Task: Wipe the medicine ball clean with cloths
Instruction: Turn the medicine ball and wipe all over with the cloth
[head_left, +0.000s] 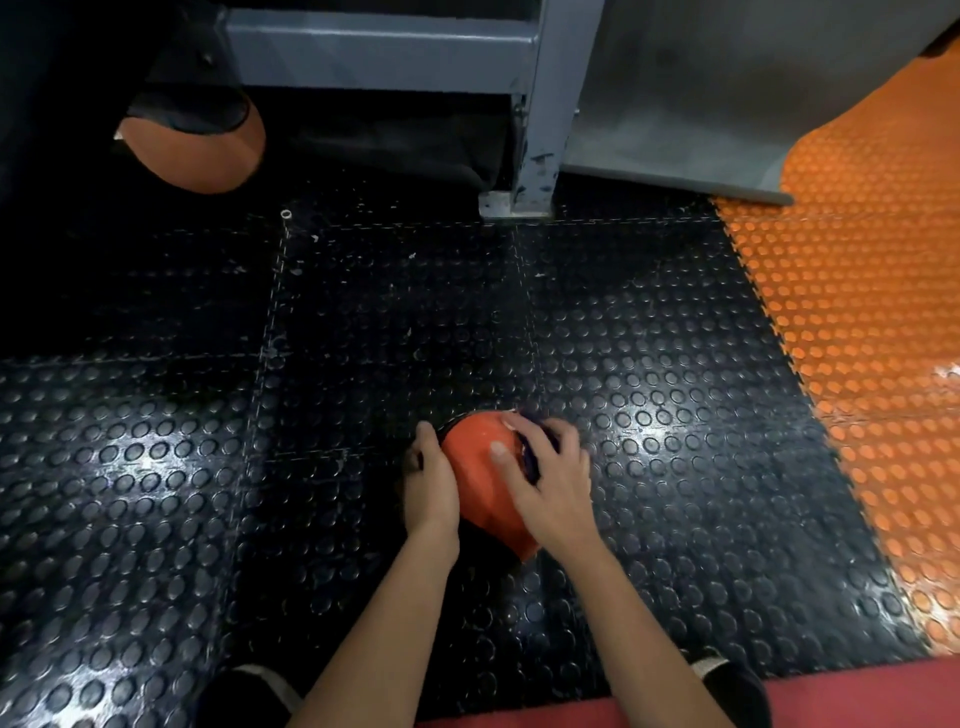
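Observation:
An orange and black medicine ball (475, 467) rests on the black studded floor mat just in front of me. My left hand (431, 480) grips its left side, thumb on top. On the ball's upper right my right hand (550, 480) presses a dark purple cloth (531, 451), fingers spread over it. Only a small dark edge of the cloth shows under the fingers. The ball's lower part is hidden by my hands and wrists.
A second orange and black ball (197, 150) sits at the far left by a grey metal rack leg (537, 130). Orange studded mats (852, 312) lie to the right. A red strip (857, 701) and my dark shoes are at the bottom edge.

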